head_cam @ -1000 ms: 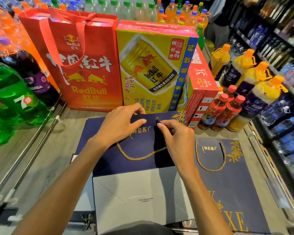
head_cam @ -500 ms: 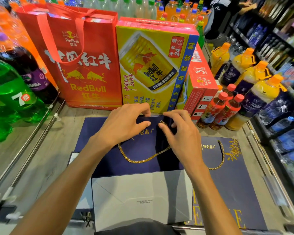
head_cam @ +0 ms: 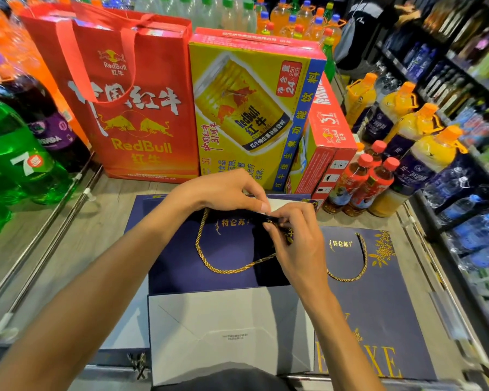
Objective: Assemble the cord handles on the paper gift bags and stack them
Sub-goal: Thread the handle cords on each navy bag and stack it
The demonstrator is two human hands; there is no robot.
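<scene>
1. Bag base first: the navy gift bag point(head_cam: 175, 269) lies flat on the wood-look shelf point(head_cam: 68, 249), its white folded bottom nearest the camera and its mouth pointing away.
2. Across its face lies a gold cord handle point(head_cam: 229, 268) in a loose loop, the left end reaching the rim and the right end running under the right hand.
3. The right hand point(head_cam: 297, 244) has its fingers curled, pinching the bag's rim where that cord end vanishes (whether cord is in the pinch too, I cannot tell).
4. The left hand point(head_cam: 223, 193), just beyond and touching it, nips the same rim between thumb and forefinger, and a pale strip of the inside shows.
5. Right of this bag a second navy bag point(head_cam: 384, 300) lies flat, with its own gold cord point(head_cam: 363, 263) looped on its face.
6. Farther back stand a red carrier bag point(head_cam: 130, 114), a yellow drinks carton point(head_cam: 249, 114) and red-capped bottles point(head_cam: 373, 182).
</scene>
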